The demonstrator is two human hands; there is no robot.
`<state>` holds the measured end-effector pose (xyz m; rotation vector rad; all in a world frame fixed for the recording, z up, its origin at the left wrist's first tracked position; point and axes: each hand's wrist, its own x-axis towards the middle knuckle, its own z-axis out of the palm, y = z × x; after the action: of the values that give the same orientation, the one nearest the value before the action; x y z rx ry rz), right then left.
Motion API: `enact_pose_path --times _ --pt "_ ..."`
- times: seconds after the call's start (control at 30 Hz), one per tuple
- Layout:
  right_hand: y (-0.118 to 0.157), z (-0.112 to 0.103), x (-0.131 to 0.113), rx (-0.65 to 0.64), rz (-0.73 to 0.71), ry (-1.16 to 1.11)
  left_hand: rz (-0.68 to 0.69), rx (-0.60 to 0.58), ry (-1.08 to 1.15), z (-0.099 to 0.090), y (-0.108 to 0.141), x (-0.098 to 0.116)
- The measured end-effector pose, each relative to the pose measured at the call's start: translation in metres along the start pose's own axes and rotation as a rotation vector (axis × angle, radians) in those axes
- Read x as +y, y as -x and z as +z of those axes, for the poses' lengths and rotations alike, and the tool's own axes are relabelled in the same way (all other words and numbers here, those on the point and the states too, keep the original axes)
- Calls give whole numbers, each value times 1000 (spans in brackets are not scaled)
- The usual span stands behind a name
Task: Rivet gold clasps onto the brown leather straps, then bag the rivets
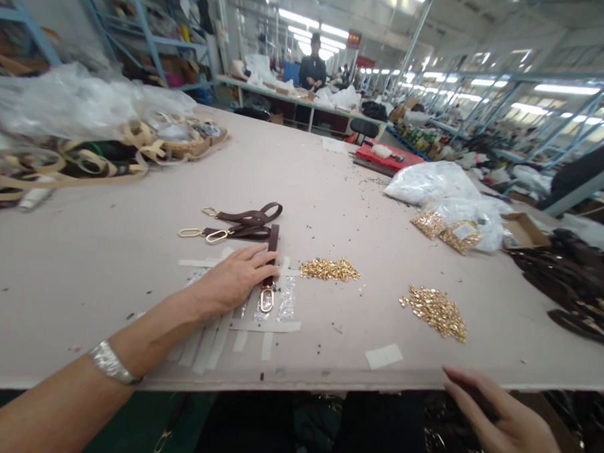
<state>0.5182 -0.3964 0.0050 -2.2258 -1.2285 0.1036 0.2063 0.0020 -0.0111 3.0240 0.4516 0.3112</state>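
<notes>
My left hand (237,279) lies flat on the table with its fingers stretched out, the fingertips resting on a dark brown strap (273,238). A gold oval clasp (267,299) sits at the strap's near end, over strips of clear tape. Just beyond this hand lie several looped brown straps (249,222) with gold clasps. To its right is a small pile of gold metal pieces (330,270). My right hand (500,411) is low at the table's front edge, thumb and fingers apart, nothing visible in it. Nearest to it is a second pile of gold pieces (437,312).
Plastic bags (437,184) and packets of gold pieces (460,236) lie at the right, near a heap of dark straps (579,274). A red tray (386,154) is at the far edge. Plastic-covered tan strips (93,155) lie at left. A person (312,69) stands at a farther table.
</notes>
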Motion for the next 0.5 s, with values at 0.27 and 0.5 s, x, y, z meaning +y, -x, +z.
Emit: enact_pose_path --times 0.27,0.5 --pt "-105 108 -102 -146 -451 195 101 29 -30 -11 7 15" --pt "-124 136 -108 -72 -470 334 141 212 116 -25 10 46"
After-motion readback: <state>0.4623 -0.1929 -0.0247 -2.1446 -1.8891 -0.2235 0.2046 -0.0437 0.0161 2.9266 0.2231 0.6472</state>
